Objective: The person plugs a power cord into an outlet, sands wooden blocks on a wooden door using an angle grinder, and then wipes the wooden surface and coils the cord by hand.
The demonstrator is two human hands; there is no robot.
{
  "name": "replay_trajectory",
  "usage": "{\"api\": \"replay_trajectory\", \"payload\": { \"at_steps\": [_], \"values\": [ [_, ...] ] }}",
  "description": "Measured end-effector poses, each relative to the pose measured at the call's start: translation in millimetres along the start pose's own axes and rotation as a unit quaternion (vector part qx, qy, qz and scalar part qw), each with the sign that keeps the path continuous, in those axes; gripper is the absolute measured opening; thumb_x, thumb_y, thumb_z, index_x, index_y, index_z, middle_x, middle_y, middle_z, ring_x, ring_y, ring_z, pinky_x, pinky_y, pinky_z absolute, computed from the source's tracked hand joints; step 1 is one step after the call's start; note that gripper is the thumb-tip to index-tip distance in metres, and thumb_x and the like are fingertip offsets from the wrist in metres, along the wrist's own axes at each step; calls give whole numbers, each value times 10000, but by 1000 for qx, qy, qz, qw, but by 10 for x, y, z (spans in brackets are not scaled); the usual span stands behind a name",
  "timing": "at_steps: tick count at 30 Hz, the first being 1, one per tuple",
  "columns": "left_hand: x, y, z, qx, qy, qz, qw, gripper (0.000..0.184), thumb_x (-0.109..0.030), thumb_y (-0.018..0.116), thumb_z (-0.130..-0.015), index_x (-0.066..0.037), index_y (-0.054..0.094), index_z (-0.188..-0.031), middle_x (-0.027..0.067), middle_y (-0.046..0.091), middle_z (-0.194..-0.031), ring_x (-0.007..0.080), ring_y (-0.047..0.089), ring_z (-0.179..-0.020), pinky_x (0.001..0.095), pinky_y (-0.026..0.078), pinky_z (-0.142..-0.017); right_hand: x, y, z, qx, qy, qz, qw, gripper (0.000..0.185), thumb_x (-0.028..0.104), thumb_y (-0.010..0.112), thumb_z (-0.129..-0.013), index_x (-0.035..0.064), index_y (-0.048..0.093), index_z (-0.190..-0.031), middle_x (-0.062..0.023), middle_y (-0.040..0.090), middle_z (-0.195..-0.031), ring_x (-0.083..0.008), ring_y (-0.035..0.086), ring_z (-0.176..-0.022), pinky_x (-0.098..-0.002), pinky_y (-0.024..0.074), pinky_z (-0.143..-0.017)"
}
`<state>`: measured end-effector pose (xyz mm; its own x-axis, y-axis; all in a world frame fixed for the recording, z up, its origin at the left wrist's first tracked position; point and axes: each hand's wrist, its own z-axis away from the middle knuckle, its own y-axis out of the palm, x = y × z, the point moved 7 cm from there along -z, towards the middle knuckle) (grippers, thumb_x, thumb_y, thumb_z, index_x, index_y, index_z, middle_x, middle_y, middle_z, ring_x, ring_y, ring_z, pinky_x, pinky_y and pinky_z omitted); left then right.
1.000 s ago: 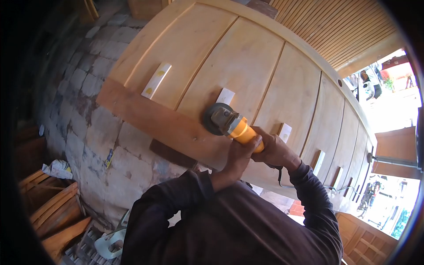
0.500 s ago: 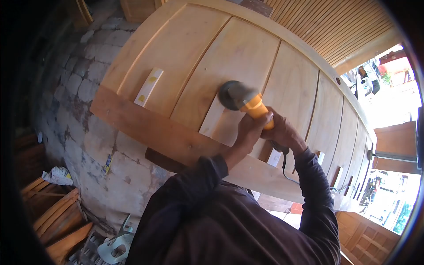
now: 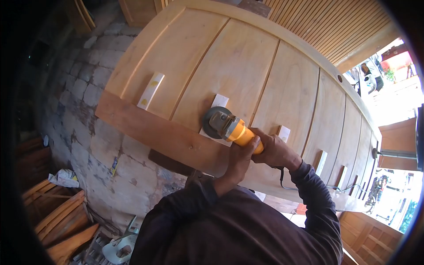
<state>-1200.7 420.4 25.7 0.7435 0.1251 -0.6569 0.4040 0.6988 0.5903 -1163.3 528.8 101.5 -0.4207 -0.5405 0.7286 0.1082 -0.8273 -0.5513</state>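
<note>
Both my hands are wrapped round the orange body of an angle grinder (image 3: 239, 132). My left hand (image 3: 241, 160) grips the near side of it, and my right hand (image 3: 278, 150) closes on its rear end. The round dark disc (image 3: 211, 123) at its head lies over a pale wooden block (image 3: 221, 100), covering the block's middle; whether disc and block touch I cannot tell. That block rests on a large wooden door panel (image 3: 238, 57) with long grooves. A power cord (image 3: 282, 179) hangs from the tool behind my right hand.
More wooden blocks lie along the panel, one with yellow spots (image 3: 150, 91) to the left and another (image 3: 284, 133) near my right hand. A slatted wooden panel (image 3: 327, 28) stands beyond. Below left are a stone-paved floor (image 3: 101, 145), stacked wood (image 3: 62, 216) and a pale plastic stool (image 3: 120, 248).
The grinder has moved left and toward me, with both hands following. Its disc went from the block's far end to its middle, and the far end now shows.
</note>
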Motion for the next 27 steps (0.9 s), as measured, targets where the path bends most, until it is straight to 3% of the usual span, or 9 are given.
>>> {"api": "replay_trajectory", "payload": {
  "at_steps": [6,8,10,13,17,21,27],
  "values": [
    [-41,67,-504,-16,48,-108,993,570,-360,799,-971,21,608,-1349,81,689,-1172,179,680,-1096,348,553,-950,-203,-236,-146,-61,-2,-15,998,748,197,848,-844,103,508,-1503,-220,769,-1073,-409,757,-1038,-453,600,-891],
    [-211,214,-666,-28,2,-129,991,576,-385,832,-933,22,641,-1293,90,703,-1142,176,703,-1035,349,584,-849,-416,-327,-295,-81,5,-62,995,770,213,872,-848,100,515,-1521,-192,760,-1165,-289,744,-1097,-406,576,-946],
    [-244,309,-884,-5,-29,-146,989,568,-410,804,-940,-19,634,-1316,90,695,-1158,178,713,-982,332,587,-795,-490,-425,-384,-111,-39,-121,986,776,201,884,-836,107,524,-1518,-151,758,-1187,-249,729,-1098,-398,569,-957],
    [-315,465,-901,60,-5,-153,986,596,-423,803,-939,-6,622,-1326,108,695,-1165,198,719,-1028,361,605,-834,-463,-531,-272,-138,-2,-109,984,788,189,890,-819,113,530,-1516,-127,752,-1215,-216,715,-1101,-404,567,-965],
    [-437,628,-506,93,46,-172,980,593,-405,798,-933,23,636,-1310,136,712,-1160,213,723,-1038,347,581,-902,-137,-519,174,-196,28,-93,976,799,175,873,-798,135,528,-1517,-176,760,-1188,-295,742,-1107,-424,572,-954],
    [-508,626,-16,122,90,-163,975,691,-347,814,-934,3,541,-1464,135,689,-1233,223,702,-1129,349,562,-969,76,-319,554,-214,63,-71,972,814,174,858,-779,161,522,-1520,-219,770,-1086,-410,757,-1051,-454,589,-901],
    [-322,71,478,129,4,-126,984,684,-304,831,-941,0,526,-1473,116,671,-1250,188,676,-1139,344,552,-985,477,227,729,-187,62,-43,980,820,177,849,-780,160,502,-1523,-224,773,-1023,-447,758,-985,-480,601,-856]
  ]
}}
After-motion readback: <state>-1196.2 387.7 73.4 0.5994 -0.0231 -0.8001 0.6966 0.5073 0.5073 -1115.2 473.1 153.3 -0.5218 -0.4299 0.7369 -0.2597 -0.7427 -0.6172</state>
